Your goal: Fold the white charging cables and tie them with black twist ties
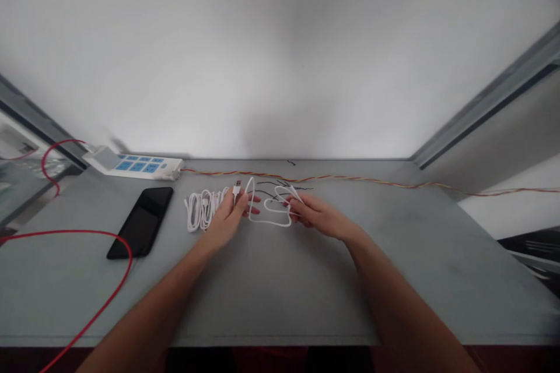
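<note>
A white USB cable (270, 222) stretches between my two hands above the grey table. My left hand (228, 214) pinches it close to the USB plug (237, 189), which points up and away from me. Loose loops of the same cable are gripped in the closed fingers of my right hand (312, 214). Several coiled white cables (195, 211) lie beside my left hand, partly hidden by it. Thin black ties (301, 188) are scattered on the table just beyond my hands.
On the left lies a black smartphone (142, 221), with a red cable (126, 245) curving past it. A white power strip (149, 168) with blue sockets and a plugged-in adapter (105, 158) sits behind. A twisted red-yellow wire (350, 177) runs along the back near the white wall (280, 58).
</note>
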Action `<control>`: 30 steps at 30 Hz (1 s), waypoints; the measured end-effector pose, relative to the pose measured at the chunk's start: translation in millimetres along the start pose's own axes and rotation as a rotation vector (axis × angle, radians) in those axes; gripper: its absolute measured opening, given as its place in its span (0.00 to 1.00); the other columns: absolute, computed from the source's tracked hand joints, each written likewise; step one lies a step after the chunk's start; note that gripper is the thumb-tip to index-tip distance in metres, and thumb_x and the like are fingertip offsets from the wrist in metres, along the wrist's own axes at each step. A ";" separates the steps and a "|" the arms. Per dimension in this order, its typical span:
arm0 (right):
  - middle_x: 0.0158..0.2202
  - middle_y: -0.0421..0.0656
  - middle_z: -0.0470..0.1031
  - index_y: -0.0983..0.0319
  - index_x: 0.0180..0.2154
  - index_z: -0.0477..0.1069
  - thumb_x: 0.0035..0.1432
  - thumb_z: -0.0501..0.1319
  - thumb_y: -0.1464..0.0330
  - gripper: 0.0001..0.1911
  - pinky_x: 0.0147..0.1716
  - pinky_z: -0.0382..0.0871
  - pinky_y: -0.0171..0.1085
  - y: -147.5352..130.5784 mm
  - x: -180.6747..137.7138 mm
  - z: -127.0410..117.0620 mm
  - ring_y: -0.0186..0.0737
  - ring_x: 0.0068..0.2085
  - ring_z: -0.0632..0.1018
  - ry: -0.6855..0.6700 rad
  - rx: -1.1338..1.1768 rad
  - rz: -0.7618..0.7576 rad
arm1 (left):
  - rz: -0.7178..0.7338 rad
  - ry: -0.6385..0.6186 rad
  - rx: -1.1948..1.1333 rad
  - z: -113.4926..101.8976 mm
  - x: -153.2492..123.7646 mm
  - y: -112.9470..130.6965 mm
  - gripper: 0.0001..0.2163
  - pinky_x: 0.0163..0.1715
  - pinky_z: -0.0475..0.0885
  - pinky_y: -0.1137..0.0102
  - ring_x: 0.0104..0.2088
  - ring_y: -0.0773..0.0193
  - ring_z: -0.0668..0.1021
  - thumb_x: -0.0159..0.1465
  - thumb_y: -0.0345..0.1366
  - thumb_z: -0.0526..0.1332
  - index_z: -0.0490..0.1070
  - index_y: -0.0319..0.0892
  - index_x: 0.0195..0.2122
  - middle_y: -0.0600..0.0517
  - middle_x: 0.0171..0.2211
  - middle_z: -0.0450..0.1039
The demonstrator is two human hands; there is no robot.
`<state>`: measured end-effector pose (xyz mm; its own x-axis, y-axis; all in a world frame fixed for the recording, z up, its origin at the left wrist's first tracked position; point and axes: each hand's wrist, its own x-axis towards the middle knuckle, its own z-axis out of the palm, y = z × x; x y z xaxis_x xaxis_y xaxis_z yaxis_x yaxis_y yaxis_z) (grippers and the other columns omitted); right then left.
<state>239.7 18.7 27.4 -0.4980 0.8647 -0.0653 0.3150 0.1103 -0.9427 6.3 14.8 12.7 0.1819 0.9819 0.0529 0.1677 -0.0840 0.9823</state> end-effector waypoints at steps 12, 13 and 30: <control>0.23 0.34 0.63 0.59 0.50 0.67 0.51 0.63 0.64 0.23 0.22 0.56 0.31 2.8 5.6 2.5 0.31 0.23 0.63 0.117 -0.018 0.064 | -0.186 -0.153 -0.208 3.5 -4.5 1.4 0.16 0.12 0.61 0.77 0.21 0.69 0.77 0.64 0.50 0.53 0.57 0.45 0.45 0.46 0.47 0.74; 0.22 0.34 0.62 0.59 0.46 0.70 0.51 0.63 0.65 0.18 0.23 0.55 0.31 3.6 6.6 2.7 0.31 0.23 0.62 0.094 -0.045 0.032 | -0.171 -0.170 -0.196 2.9 -4.9 2.1 0.17 0.12 0.61 0.77 0.21 0.70 0.77 0.64 0.50 0.53 0.57 0.45 0.47 0.46 0.47 0.74; 0.21 0.36 0.58 0.61 0.24 0.64 0.55 0.58 0.56 0.16 0.23 0.52 0.32 -2.9 12.7 25.3 0.31 0.24 0.59 0.033 -0.035 -0.041 | -0.237 -0.342 -0.227 8.8 -13.5 8.7 0.20 0.17 0.63 0.75 0.25 0.69 0.76 0.61 0.48 0.57 0.66 0.45 0.51 0.45 0.47 0.72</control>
<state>212.0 16.9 21.1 -0.4844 0.8747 -0.0158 0.3230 0.1620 -0.9324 13.8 -0.7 19.0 0.4790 0.8541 -0.2027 0.0341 0.2126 0.9766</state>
